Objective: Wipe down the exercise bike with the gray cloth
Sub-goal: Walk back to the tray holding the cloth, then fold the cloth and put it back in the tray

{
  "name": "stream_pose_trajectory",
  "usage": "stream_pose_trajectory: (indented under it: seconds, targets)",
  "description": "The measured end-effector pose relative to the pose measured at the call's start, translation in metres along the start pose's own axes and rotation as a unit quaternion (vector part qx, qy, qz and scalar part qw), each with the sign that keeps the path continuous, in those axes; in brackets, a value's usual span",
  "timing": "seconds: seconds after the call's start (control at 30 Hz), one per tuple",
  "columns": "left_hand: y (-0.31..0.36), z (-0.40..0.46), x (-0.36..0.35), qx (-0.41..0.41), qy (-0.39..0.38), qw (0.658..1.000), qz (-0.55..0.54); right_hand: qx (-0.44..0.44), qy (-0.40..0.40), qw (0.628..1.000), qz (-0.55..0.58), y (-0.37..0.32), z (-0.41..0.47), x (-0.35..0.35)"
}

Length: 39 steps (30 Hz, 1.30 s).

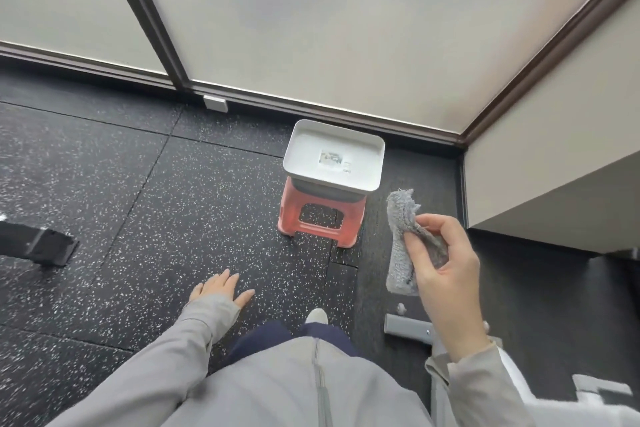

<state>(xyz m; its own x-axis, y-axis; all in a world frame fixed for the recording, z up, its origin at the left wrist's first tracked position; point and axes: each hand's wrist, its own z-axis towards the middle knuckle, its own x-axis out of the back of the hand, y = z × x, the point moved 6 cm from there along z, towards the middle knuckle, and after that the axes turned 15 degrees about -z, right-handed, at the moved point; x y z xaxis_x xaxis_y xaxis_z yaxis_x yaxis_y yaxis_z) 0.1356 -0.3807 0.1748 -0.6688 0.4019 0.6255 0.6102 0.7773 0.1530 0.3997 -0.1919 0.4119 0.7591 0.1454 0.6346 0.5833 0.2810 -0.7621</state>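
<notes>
My right hand (446, 267) is raised at the right and pinches a fluffy gray cloth (401, 239), which hangs down below my fingers. My left hand (221, 288) hangs lower at the centre left with fingers apart and nothing in it. A gray metal bar (407, 326) with a bolt lies on the floor under my right hand, and white and gray parts (588, 388) show at the bottom right; these look like parts of the exercise bike, most of which is out of view.
A white tray (334, 154) rests on a pink plastic stool (320, 218) near the frosted glass wall. A black object (38, 244) lies at the left edge. A beige ledge (554, 163) juts out at the right. Black speckled rubber floor (156, 201) surrounds me.
</notes>
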Motion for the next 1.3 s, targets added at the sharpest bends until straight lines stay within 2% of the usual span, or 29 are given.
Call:
stream_pose_trajectory:
  seconds: [0.2, 0.4, 0.77, 1.07, 1.2, 1.27, 1.3]
  targets:
    - [0.066, 0.039, 0.056, -0.039, 0.015, 0.999, 0.019, -0.017, 0.0, 1.0, -0.003, 0.013, 0.07, -0.002]
    - [0.082, 0.088, 0.096, -0.038, -0.002, 0.999, 0.032, -0.023, -0.015, 0.999, -0.024, 0.008, 0.129, -0.032]
    - [0.108, 0.178, 0.202, -0.08, -0.006, 0.996, 0.037, -0.055, 0.036, 0.996, -0.054, -0.02, 0.234, -0.089]
    - [0.169, 0.203, 0.271, -0.159, 0.052, 0.986, -0.021, -0.04, 0.052, 0.997, -0.031, -0.036, 0.298, -0.12]
    - [0.218, 0.191, 0.314, -0.205, 0.073, 0.968, -0.123, -0.036, 0.04, 0.999, 0.002, -0.043, 0.332, -0.135]
    - [0.247, 0.175, 0.336, -0.238, 0.068, 0.935, -0.254, -0.033, 0.038, 0.999, 0.018, -0.047, 0.346, -0.139]
    - [0.261, 0.165, 0.347, -0.253, 0.064, 0.905, -0.336, -0.029, 0.037, 0.999, 0.024, -0.05, 0.352, -0.141]
